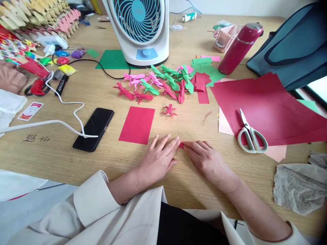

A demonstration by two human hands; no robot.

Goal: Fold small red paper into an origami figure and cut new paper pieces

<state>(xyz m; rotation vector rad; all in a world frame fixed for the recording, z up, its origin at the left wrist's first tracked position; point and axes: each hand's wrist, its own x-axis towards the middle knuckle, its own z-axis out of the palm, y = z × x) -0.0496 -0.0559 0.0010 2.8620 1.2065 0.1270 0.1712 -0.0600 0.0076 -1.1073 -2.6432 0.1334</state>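
A small piece of folded red paper (pixel 181 145) lies between my hands, mostly covered by fingers. My left hand (pixel 159 154) rests on the table with its fingers stretched out and slightly spread, the fingertips nearest the right hand at the paper's left end. The fingers of my right hand (pixel 208 161) are pressed together on its right end. Beyond them sits a small folded red paper figure (pixel 169 110). A flat red paper rectangle (pixel 137 125) lies to the left of it. Farther back is a pile of folded green, pink and red paper figures (pixel 163 80).
White-handled scissors (pixel 251 136) lie on large red sheets (pixel 270 109) at right. A black phone (pixel 93 129) with a white cable over it is at left. At the back stand a fan (pixel 145 54) and a red bottle (pixel 237 47). A crumpled cloth (pixel 298 187) lies front right.
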